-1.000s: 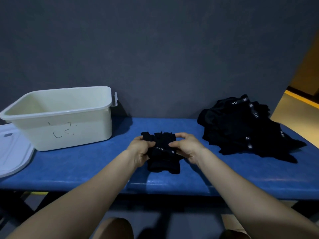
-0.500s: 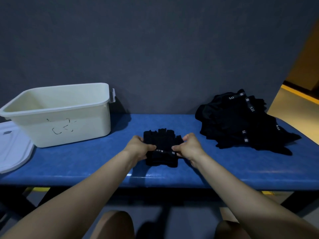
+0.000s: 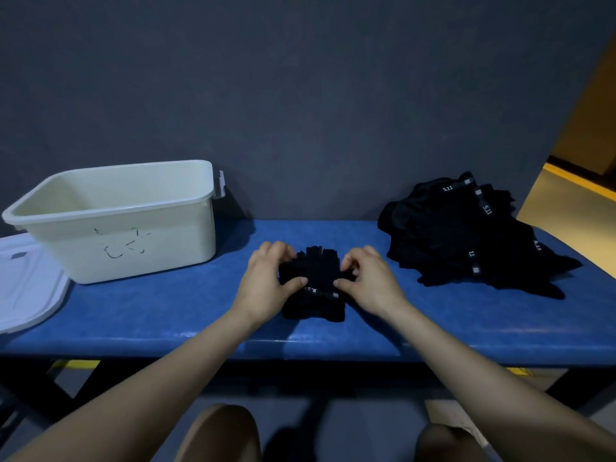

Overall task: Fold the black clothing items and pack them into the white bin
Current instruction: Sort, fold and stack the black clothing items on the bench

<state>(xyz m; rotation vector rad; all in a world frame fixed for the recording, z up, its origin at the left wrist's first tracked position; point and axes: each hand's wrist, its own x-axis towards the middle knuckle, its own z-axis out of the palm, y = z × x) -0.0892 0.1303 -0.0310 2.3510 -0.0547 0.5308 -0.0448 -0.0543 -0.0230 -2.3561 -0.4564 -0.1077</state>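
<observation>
We have the small folded black knit garment [image 3: 313, 288] lying on the blue padded bench [image 3: 166, 311] at the centre of our view, with a thin band of white lettering across it. Our left hand [image 3: 266, 285] grips its nine-o'clock edge, thumb laid on top and fingers curled over the far corner. Our right hand [image 3: 370, 281] pinches the three-o'clock edge the same way, thumb on the cloth and fingers bent round it. Both hands hold the piece, which rests on the bench.

We judge the fold to be nearly done: the piece looks compact and squared, and we seem to be tidying its far edge. The next move calls for lifting it without letting the layers slip, then carrying it toward ten o'clock.

There stands the white plastic bin [image 3: 140, 235], open-topped, with a scribble on its near wall; we see nothing inside it from here. Just beyond it at nine o'clock lies the flat white lid [image 3: 23, 288]. At two o'clock, well apart, sits the loose heap of black garments [image 3: 466, 238], yet to be folded.
</observation>
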